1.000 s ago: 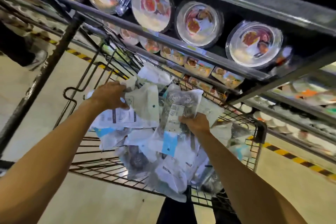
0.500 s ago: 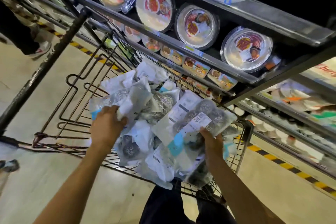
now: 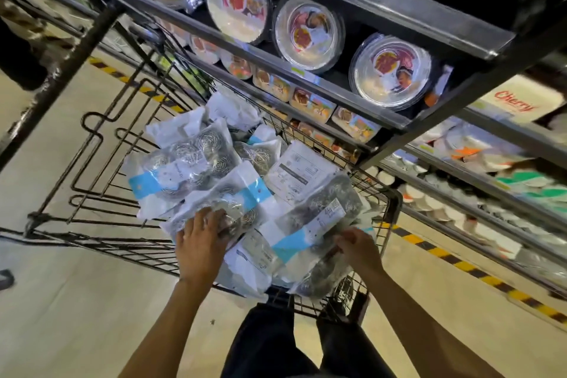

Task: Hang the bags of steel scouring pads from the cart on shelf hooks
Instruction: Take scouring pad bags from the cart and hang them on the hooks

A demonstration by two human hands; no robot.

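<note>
Bags of steel scouring pads (image 3: 242,169) lie heaped in the wire cart (image 3: 394,209), slumped over one another at all angles, clear faces and blue bands up on some, printed white backs up on others. None has left the cart for a hook yet, and no hooks can be made out on the shelf (image 3: 306,80) beside it, which carries round clear-lidded dishes (image 3: 391,70) and flat boxed packs. The left hand (image 3: 199,242) lies palm-down on the middle bag (image 3: 233,193), fingers spread across its lower end; it seems to be pressing, not gripping, probably to keep the slippery pile from sliding while the other hand works. The right hand (image 3: 357,250) has its fingers curled and appears to pinch the near edge of the front bag (image 3: 310,224), just below its blue band, likely to peel that one free of its neighbours. The two hands are apart, one on each bag, both at the edge of the cart nearest the person. My reading is that this is the sorting and picking step: the front bag should come up by its header end, so that the hanging hole is ready to meet a hook. Loose plastic may drag an adjoining bag over the cart's rim.
</note>
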